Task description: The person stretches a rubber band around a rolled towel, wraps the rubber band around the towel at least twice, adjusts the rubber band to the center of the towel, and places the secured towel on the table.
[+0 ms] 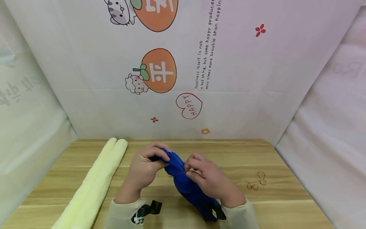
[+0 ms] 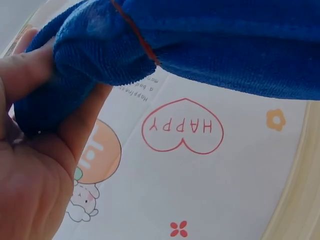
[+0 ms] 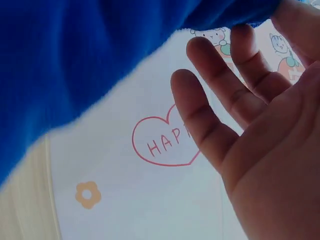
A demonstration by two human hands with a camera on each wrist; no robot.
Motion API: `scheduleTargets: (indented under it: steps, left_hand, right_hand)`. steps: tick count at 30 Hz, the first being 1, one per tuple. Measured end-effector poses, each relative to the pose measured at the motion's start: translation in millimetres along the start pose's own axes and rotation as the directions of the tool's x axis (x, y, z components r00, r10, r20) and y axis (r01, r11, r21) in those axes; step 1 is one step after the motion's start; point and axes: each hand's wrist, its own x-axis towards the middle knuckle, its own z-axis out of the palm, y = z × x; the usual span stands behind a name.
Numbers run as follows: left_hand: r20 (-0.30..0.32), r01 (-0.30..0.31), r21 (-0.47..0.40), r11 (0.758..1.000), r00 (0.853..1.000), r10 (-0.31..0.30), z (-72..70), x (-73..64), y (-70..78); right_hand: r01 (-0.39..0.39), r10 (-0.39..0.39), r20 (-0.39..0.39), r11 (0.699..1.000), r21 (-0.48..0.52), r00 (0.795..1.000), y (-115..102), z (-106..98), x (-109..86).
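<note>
A blue plush towel [image 1: 187,186], bunched into a long bundle, slants between both hands in the head view. A thin reddish-brown rubber band [image 2: 136,31] circles it near its upper end and draws the cloth in. My left hand [image 1: 144,168] grips the folded end beyond the band, thumb on one side and fingers on the other. At the band, the thumb and forefinger of my right hand [image 1: 210,176] pinch together against the towel. The other fingers of that hand [image 3: 272,125] stay off the cloth in the right wrist view. The towel's lower part hangs toward the right sleeve.
Two pale yellow rolled towels [image 1: 94,186] lie side by side along the left of the wooden table [image 1: 274,210]. Several loose rubber bands [image 1: 261,178] are on the right. A printed white backdrop [image 1: 234,108] stands at the table's far edge, with white side curtains.
</note>
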Motion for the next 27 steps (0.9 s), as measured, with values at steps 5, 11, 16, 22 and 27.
scheduleTargets:
  steps: [5,11,16,22,27]
  left_hand:
    - [-0.146,0.131,0.058,0.990,0.982,-0.122,-6.6,2.9,2.4]
    - [-0.378,0.265,-0.039,0.963,0.889,-0.260,-14.8,5.1,4.5]
    - [-0.381,0.392,-0.003,0.920,0.850,-0.363,-11.8,6.0,2.8]
    - [-0.377,0.499,0.193,0.845,0.833,-0.405,-9.4,6.1,5.9]
    - [-0.380,0.564,0.170,0.808,0.794,-0.475,-11.6,8.0,9.4]
  right_hand:
    - [-0.041,0.042,0.062,0.999,-0.011,0.997,1,-4,-2.3]
    - [-0.189,0.185,0.204,0.982,0.002,0.961,8,-14,-10.5]
    - [-0.281,0.274,0.210,0.960,0.002,0.939,8,-14,-9.4]
    - [-0.429,0.426,0.137,0.903,-0.010,0.894,-10,-1,0.5]
    - [-0.444,0.456,0.058,0.884,-0.148,0.888,-22,19,9.6]
